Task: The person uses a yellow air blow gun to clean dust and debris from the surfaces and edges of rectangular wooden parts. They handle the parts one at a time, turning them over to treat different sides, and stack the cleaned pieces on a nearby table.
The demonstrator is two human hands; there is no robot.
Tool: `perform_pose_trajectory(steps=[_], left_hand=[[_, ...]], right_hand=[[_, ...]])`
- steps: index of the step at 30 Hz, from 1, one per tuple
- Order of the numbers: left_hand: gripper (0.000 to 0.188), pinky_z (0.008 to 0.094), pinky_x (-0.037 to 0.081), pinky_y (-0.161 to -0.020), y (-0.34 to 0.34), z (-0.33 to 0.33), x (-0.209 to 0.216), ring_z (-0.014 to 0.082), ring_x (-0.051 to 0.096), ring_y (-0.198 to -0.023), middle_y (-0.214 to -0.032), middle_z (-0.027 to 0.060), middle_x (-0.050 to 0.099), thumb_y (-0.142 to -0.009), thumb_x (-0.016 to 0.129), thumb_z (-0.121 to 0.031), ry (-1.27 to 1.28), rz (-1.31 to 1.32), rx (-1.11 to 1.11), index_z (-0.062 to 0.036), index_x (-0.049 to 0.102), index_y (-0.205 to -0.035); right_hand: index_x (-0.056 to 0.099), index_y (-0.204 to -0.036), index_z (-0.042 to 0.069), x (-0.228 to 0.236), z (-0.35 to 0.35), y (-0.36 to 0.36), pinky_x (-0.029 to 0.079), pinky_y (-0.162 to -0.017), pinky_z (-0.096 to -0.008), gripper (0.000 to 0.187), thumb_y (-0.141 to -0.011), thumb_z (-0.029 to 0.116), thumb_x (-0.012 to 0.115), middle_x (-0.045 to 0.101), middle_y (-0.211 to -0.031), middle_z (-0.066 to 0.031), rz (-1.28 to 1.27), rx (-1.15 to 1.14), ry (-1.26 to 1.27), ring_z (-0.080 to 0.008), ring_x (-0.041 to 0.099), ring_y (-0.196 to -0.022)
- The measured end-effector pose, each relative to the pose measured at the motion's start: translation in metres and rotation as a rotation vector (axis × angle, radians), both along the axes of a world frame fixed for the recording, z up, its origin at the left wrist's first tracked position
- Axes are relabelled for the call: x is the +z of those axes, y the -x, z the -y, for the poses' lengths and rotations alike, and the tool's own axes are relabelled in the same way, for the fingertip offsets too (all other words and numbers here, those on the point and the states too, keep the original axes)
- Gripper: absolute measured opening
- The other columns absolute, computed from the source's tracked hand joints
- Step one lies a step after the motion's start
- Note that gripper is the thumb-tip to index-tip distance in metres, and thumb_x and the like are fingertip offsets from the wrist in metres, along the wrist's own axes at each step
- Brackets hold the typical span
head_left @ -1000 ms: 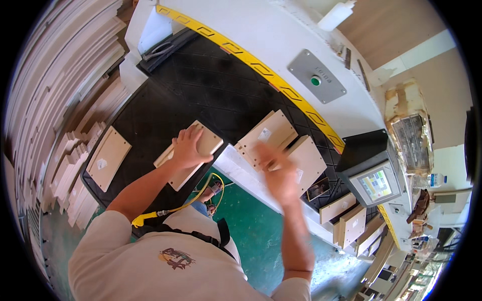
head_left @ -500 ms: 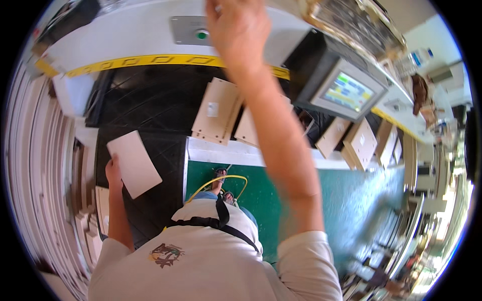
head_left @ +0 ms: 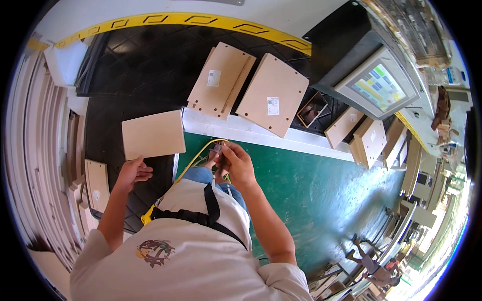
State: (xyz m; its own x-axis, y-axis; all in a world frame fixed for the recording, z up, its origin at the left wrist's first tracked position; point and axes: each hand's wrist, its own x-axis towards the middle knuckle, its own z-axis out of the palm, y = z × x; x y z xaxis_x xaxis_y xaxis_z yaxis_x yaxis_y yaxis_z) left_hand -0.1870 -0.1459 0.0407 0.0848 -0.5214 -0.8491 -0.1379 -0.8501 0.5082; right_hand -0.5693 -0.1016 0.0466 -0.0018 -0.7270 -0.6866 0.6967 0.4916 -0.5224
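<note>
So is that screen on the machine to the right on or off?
On. The monitor glows with coloured blocks, yellow, green and blue, on a light background, while its grey frame and the dark housing behind it stay unlit.

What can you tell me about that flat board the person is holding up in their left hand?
The board is a thin, plain rectangle, pale tan like pressed wood fibre, with clean straight edges and no holes or label visible on the face shown. It is held roughly level above the black worktable, slightly turned. The left hand grips its near lower edge; nothing else touches it. Its underside is hidden.
</note>
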Motion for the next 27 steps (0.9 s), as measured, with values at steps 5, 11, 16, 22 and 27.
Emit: perform_pose_trajectory(steps=[5,11,16,22,27], left_hand=[[0.027,0.0339,0.057,-0.065,0.012,0.032,-0.029,0.0214,0.074,-0.069,-0.08,0.0134,0.073,-0.101,0.065,-0.027,0.738,0.495,-0.372,-0.0001,0.068,-0.1],[0.038,0.0466,0.041,-0.11,0.033,0.088,-0.074,0.0337,0.055,-0.127,-0.133,0.0095,0.064,-0.092,0.071,-0.021,1.187,0.88,-0.704,-0.0078,0.066,-0.127],[0.038,0.0467,0.039,-0.112,0.031,0.082,-0.075,0.0297,0.054,-0.124,-0.131,0.0073,0.062,-0.092,0.07,-0.025,1.19,0.878,-0.68,-0.0092,0.068,-0.126],[0.037,0.0455,0.042,-0.109,0.029,0.083,-0.08,0.0303,0.055,-0.124,-0.132,0.0069,0.063,-0.093,0.07,-0.025,1.197,0.877,-0.646,-0.0112,0.068,-0.127],[0.037,0.0461,0.043,-0.109,0.028,0.083,-0.083,0.0307,0.055,-0.124,-0.132,0.0067,0.063,-0.092,0.07,-0.025,1.208,0.89,-0.632,-0.0116,0.068,-0.126]], right_hand=[[0.065,-0.106,0.006,-0.05,-0.036,-0.002,0.054,-0.054,-0.0316,0.01,-0.104,0.015,0.063,0.07,-0.088,-0.0089,0.12,0.08,-0.127,-0.0197,0.068,-0.067],[0.064,-0.118,0.001,-0.035,-0.001,-0.042,0.048,-0.052,-0.0258,0.024,-0.107,0.022,0.06,0.075,-0.094,-0.0083,-0.596,0.45,0.14,-0.0114,0.065,-0.065],[0.071,-0.117,-0.001,-0.047,0.023,-0.068,0.051,-0.068,-0.0267,0.025,-0.105,0.02,0.063,0.075,-0.093,-0.0068,-0.719,0.536,0.175,-0.0093,0.063,-0.077],[0.074,-0.114,-0.001,-0.065,0.027,-0.083,0.051,-0.074,-0.0276,0.023,-0.101,0.017,0.068,0.075,-0.093,-0.0071,-0.928,0.599,0.241,-0.0116,0.065,-0.081],[0.074,-0.107,-0.001,-0.068,0.032,-0.093,0.053,-0.074,-0.0332,0.019,-0.098,0.015,0.07,0.074,-0.094,-0.0135,-1.09,0.609,0.323,-0.021,0.068,-0.081]])
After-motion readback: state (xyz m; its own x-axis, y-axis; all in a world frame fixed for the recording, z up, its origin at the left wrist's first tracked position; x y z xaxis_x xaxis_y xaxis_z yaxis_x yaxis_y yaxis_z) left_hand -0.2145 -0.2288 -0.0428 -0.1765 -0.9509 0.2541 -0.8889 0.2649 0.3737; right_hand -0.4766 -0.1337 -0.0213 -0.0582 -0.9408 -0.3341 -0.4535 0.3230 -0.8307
